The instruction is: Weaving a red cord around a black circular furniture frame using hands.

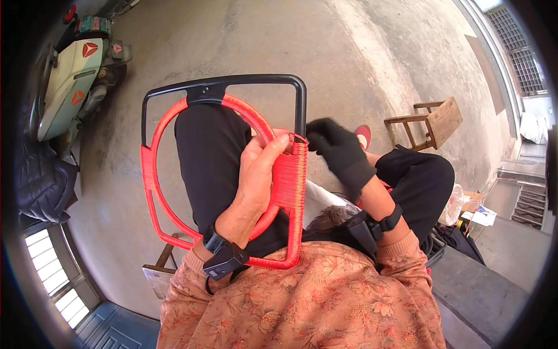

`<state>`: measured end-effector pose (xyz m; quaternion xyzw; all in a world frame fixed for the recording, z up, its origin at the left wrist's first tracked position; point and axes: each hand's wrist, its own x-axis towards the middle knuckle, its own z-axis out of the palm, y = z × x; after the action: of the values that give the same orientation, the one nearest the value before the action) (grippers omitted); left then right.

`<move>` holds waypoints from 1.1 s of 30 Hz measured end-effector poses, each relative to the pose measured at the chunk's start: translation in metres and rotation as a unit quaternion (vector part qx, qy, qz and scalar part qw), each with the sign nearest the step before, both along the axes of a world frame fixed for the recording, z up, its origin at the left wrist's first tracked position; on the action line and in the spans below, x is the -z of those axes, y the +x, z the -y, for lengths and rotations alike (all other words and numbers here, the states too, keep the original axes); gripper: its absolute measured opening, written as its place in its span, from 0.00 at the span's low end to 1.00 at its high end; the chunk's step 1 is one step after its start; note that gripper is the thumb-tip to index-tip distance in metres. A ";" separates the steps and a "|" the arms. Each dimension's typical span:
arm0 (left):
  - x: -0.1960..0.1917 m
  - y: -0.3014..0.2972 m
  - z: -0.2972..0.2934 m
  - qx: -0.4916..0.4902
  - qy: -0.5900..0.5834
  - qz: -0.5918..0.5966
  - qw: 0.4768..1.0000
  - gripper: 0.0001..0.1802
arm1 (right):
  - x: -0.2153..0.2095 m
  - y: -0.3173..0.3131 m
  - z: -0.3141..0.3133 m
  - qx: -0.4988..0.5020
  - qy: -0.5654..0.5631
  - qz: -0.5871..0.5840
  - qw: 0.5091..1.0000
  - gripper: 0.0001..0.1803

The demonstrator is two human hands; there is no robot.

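A black rectangular frame [256,79] with a ring inside it rests over my lap, much of it wound tightly in shiny red cord [289,180]. My left hand [260,166], bare, reaches through the ring and grips the wound right side, its thumb pressed near the top of the winding. Just right of that side is my right hand [342,152] in a black glove, fingers curled together. A short loop of red cord runs from the frame to these fingertips; the glove hides their exact hold. Above the winding, the frame's upper bar is bare black.
A small wooden stool [436,123] stands on the concrete floor at the right. A pale green scooter [72,87] is parked at the far left, with a dark padded jacket [46,189] below it. Bags and papers [479,215] lie at the right, beside a grey ledge [482,302].
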<state>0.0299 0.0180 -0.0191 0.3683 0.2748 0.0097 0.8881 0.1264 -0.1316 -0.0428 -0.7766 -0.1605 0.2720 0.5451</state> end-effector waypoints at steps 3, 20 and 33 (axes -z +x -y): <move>0.000 0.001 0.001 0.010 0.043 -0.018 0.999 0.21 | -0.013 0.002 -0.005 0.089 0.123 -0.091 0.984 0.21; 0.004 0.002 0.002 0.070 0.022 0.008 0.997 0.40 | -0.045 -0.008 -0.010 0.059 0.046 -0.050 0.996 0.16; -0.003 0.001 0.003 0.061 0.020 -0.011 0.998 0.44 | -0.054 -0.005 -0.011 0.022 -0.015 0.009 1.000 0.14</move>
<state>0.0314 0.0154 -0.0166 0.4025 0.2614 -0.0425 0.8763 0.1211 -0.1206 0.0109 -0.7902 -0.1440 0.2556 0.5381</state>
